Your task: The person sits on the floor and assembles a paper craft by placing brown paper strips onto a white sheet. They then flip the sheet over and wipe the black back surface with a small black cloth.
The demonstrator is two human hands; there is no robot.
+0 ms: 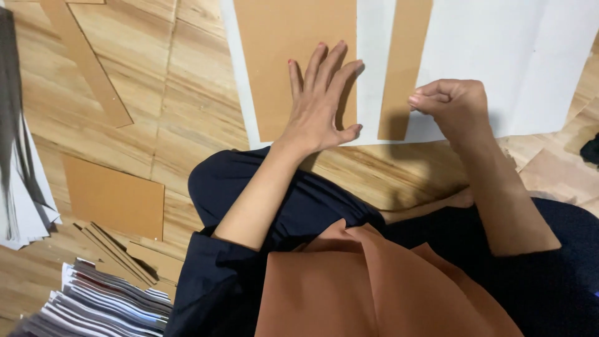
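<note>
Here: stack of printed paper sheets [112, 306] far left of large white paper sheet [511, 62] on wooden floor [187, 93]. Left hand [318, 106] flat, fingers spread, pressing wide brown cardboard panel [281, 56] on white sheet. Narrow brown cardboard strip [402, 62] just right. Right hand [452, 103] fisted beside strip's lower end; grip contents unclear.

No pkgs, labels, signs or screens in view

Two hands, one white sheet [530, 56] bearing two brown boards, and two printed paper stacks lie in view.
</note>
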